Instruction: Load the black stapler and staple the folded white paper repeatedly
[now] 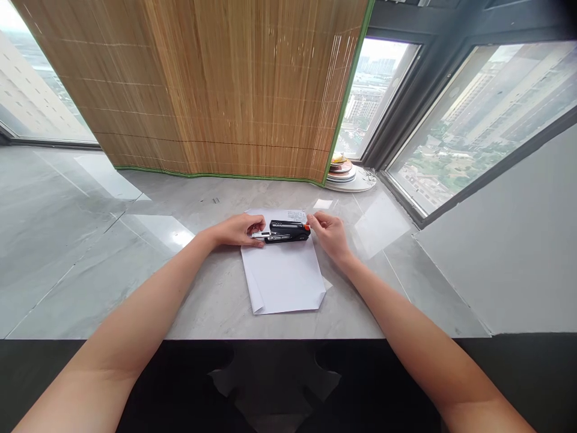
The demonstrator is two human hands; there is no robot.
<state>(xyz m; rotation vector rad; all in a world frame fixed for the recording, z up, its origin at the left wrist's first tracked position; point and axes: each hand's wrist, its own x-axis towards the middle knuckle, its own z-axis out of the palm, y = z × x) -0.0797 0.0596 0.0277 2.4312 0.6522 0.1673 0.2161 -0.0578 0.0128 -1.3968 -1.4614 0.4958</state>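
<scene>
Black stapler lying crosswise on paper, left hand and right hand gripping opposite ends

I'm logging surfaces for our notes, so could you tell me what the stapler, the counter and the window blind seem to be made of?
The stapler looks like glossy black plastic with a bright metal front and an orange end tab. The counter seems polished grey stone or stone-look tile, veined and reflective. The blind appears to be bamboo slats, edged in green.

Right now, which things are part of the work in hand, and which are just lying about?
In hand:
black stapler, held by left hand and right hand
white paper sheets under it

Lying about:
stacked plates by the window
bamboo blind
</scene>
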